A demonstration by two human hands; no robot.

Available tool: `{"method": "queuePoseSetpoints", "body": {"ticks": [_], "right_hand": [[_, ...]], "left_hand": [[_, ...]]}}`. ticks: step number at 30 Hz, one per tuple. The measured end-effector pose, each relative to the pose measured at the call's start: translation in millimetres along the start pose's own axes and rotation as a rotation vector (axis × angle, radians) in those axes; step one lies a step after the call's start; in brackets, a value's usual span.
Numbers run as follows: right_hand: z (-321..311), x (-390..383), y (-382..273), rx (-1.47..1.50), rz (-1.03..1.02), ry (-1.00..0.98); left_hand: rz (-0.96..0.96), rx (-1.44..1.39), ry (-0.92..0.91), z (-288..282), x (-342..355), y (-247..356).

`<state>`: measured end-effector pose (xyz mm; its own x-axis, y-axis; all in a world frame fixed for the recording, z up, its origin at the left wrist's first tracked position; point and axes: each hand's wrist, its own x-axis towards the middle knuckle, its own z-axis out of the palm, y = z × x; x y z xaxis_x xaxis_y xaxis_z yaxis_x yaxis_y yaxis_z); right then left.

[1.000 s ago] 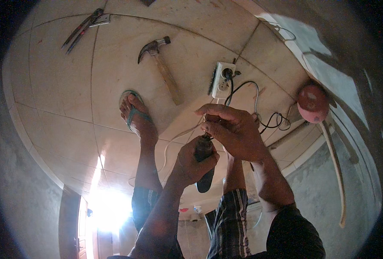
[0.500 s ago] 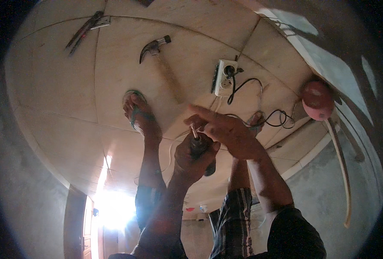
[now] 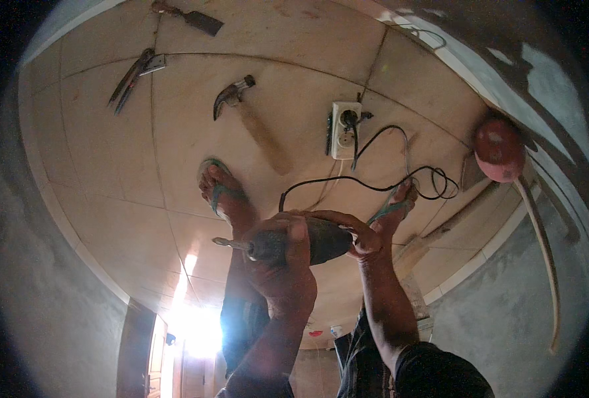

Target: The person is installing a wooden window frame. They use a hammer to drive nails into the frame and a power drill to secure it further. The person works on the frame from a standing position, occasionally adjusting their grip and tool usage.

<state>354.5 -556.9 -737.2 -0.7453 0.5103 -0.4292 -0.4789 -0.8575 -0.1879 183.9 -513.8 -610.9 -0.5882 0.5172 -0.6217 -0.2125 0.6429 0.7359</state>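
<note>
A corded power drill is held sideways in front of me, its drill bit pointing left. My left hand is closed round the front of the drill near the chuck. At the rear of its dark body, my right hand has its fingers wrapped on the housing; the palm side is hidden. A black cord runs up from the drill and loops across the tiles toward a white socket block, where a black plug sits in the upper socket.
Beyond my sandalled feet lies a claw hammer. Farther left are dark slim tools and a flat-bladed scraper. By the right wall rests a red rounded object with a pale stick. Bright light enters at lower left.
The drill has swung from pointing away from me to pointing left. My right hand has moved from beside the bit to the drill's rear. The view has shifted, bringing the scraper in.
</note>
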Motion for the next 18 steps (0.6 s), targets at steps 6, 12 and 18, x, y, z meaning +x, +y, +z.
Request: {"method": "queuePoseSetpoints", "body": {"ticks": [6,12,18], "right_hand": [[-39,-15,23,0.055,-0.054,-0.139],[-41,-15,22,0.151,-0.040,-0.093],[-49,-18,19,0.221,0.021,-0.019]], "left_hand": [[0.043,0.007,-0.075,20,-23,27],[0.606,0.404,-0.238,37,-31,6],[0.575,0.231,-0.397,42,-23,-26]]}}
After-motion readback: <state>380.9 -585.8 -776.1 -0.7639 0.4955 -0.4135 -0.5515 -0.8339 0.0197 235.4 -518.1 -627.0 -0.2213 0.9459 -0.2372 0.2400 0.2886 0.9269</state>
